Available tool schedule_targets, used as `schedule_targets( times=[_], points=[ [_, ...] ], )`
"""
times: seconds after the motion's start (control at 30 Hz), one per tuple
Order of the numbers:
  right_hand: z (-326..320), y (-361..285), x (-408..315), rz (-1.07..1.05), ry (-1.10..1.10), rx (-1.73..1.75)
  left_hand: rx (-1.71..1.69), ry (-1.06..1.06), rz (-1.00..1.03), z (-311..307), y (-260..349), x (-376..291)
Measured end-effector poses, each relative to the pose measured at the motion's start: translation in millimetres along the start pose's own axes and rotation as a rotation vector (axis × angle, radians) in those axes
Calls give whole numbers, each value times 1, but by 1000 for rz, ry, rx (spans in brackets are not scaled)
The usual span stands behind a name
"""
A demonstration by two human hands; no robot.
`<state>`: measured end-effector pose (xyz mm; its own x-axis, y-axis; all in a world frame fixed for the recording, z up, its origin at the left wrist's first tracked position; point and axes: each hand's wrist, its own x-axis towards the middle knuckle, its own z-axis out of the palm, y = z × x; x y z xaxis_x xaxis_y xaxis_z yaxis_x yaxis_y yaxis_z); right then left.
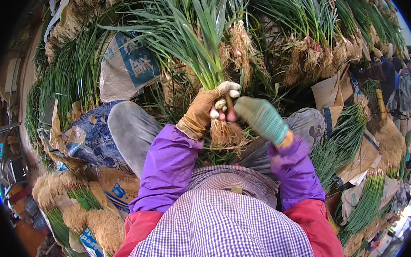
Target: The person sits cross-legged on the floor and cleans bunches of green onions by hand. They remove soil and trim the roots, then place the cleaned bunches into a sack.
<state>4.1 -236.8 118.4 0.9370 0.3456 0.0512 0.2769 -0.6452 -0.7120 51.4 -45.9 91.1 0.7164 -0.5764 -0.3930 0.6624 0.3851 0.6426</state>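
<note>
My left hand point(205, 109), in a tan glove with pale fingertips, is closed around a bunch of green garlic plants point(211, 67). Their long leaves point away from me, and the pinkish white bulbs with tan roots point(223, 133) hang below my fingers. Beside the bulbs on the right is my right hand point(259, 117), in a green knitted glove and blurred. Its fingertips are close to the reddish bulb at the right; whether they grip it cannot be told.
More rooted plants point(312, 53) lie in heaps ahead. A white and blue woven sack point(124, 67) is at the left front. Tied green bundles point(369, 198) lie at the right, and bundles with thick roots point(106, 228) at the lower left. My bent knees flank the hands.
</note>
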Motion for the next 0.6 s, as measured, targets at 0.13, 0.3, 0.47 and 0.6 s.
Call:
schedule_targets(
  times=[0.13,0.3,0.47,0.6],
  points=[
    [-22,-14,68,213,-33,-198,304,248,-63,12,2,-13],
    [53,-1,83,511,256,445,248,362,18,4,-10,-13],
    [41,-3,61,460,469,956,-141,234,150,16,-11,-20],
    [9,49,31,349,-672,138,-200,132,289,21,17,-26]
  ],
)
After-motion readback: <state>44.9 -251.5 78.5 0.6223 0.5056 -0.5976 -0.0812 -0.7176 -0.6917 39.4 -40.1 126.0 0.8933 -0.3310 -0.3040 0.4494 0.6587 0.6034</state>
